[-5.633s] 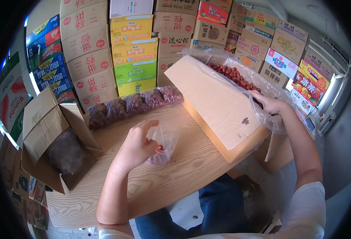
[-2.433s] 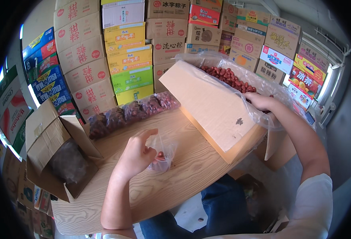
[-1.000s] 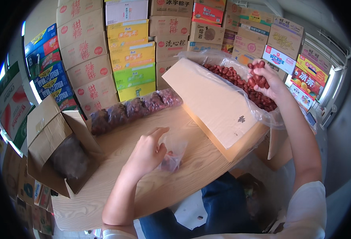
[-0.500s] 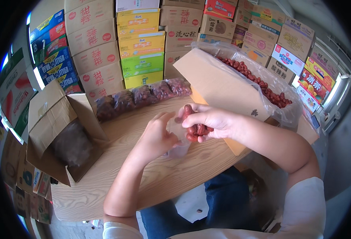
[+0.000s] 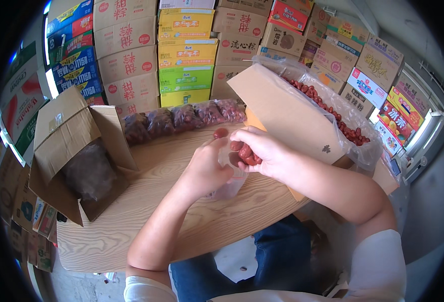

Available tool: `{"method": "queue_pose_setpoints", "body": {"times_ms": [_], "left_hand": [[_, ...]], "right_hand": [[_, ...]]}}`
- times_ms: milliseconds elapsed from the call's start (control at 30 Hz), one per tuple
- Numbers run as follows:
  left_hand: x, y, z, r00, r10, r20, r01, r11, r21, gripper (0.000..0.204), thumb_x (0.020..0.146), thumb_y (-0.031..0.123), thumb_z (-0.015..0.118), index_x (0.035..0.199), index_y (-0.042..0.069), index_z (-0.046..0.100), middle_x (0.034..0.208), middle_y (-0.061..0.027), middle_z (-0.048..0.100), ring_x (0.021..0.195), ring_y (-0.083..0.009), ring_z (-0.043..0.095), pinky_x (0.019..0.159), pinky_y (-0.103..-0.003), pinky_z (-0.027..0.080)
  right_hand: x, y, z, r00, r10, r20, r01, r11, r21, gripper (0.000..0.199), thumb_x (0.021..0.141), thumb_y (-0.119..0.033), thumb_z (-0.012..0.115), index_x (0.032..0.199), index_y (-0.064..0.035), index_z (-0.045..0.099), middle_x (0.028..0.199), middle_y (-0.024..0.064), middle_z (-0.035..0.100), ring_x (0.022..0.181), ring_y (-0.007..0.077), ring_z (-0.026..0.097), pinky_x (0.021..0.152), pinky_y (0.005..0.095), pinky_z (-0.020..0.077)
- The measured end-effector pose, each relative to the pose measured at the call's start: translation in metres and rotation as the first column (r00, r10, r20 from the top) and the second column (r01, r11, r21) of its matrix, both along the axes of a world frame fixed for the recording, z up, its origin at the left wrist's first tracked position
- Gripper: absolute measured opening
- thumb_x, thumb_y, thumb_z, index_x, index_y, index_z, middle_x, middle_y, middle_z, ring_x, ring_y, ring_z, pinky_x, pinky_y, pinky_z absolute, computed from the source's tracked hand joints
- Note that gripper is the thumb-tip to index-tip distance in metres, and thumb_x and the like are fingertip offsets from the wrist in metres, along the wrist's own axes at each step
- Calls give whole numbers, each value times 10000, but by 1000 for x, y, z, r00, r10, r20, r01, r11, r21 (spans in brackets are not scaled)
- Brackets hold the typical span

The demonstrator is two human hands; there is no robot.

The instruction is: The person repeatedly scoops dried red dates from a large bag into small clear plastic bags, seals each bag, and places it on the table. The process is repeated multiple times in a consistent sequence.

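Observation:
My left hand [image 5: 205, 168] holds a small clear plastic bag [image 5: 228, 185] open above the wooden table [image 5: 181, 221]. My right hand [image 5: 259, 151] is closed around a handful of red dates [image 5: 243, 152] right at the bag's mouth. One loose date [image 5: 220, 133] sits just above my left fingers. To the right stands a tilted cardboard box [image 5: 287, 113] lined with clear plastic and filled with red dates [image 5: 327, 108].
A row of filled bags of dates [image 5: 181, 118] lies along the table's far edge. An open cardboard box [image 5: 78, 156] with a dark bagged load stands at the left. Stacked printed cartons [image 5: 181, 50] wall the back and both sides.
My right hand lifted dates out of the big box and brought them left to the bag held by my left hand.

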State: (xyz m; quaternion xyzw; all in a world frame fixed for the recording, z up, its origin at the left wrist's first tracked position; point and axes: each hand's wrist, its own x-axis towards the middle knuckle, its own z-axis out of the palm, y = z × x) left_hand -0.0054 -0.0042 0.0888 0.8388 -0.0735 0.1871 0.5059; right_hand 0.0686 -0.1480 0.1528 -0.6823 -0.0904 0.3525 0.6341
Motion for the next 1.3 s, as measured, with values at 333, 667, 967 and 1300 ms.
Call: {"method": "queue_pose_setpoints", "body": {"times_ms": [333, 667, 967, 1300], "left_hand": [[-9, -7, 20, 992, -3, -122, -8, 996, -89, 455, 662, 50, 693, 1095, -52, 593, 991, -260, 647, 921, -370, 666, 785, -404, 536], [0, -2, 5, 997, 65, -51, -68, 996, -59, 425, 672, 41, 642, 1071, -89, 573, 987, -264, 644, 854, -359, 676, 741, -406, 543], [2, 1, 2, 998, 66, -19, -66, 998, 2, 364, 731, -5, 588, 1078, -104, 533, 929, -151, 627, 626, -189, 699, 552, -282, 534], [3, 3, -1, 998, 57, -14, -57, 998, -13, 438, 735, -37, 573, 1162, -115, 522, 1014, -177, 628, 630, -188, 693, 551, -276, 542]], "right_hand": [[-13, 13, -23, 978, -207, 27, 198, 962, 186, 129, 932, -175, 594, 987, -103, 503, 837, 31, 597, 638, 105, 524, 512, 318, 478], [-20, 24, -29, 977, -205, 59, 182, 946, 268, 221, 958, -264, 543, 859, -66, 542, 727, 55, 550, 637, 147, 528, 483, 327, 448], [-17, 21, -33, 988, -143, 54, 120, 943, 311, 177, 897, -274, 591, 982, -120, 572, 833, 3, 599, 759, 112, 543, 712, 294, 408], [-25, 18, -24, 982, -188, -18, 184, 931, 316, 160, 864, -239, 621, 985, -142, 582, 936, -7, 602, 845, 126, 564, 880, 345, 347]]}}
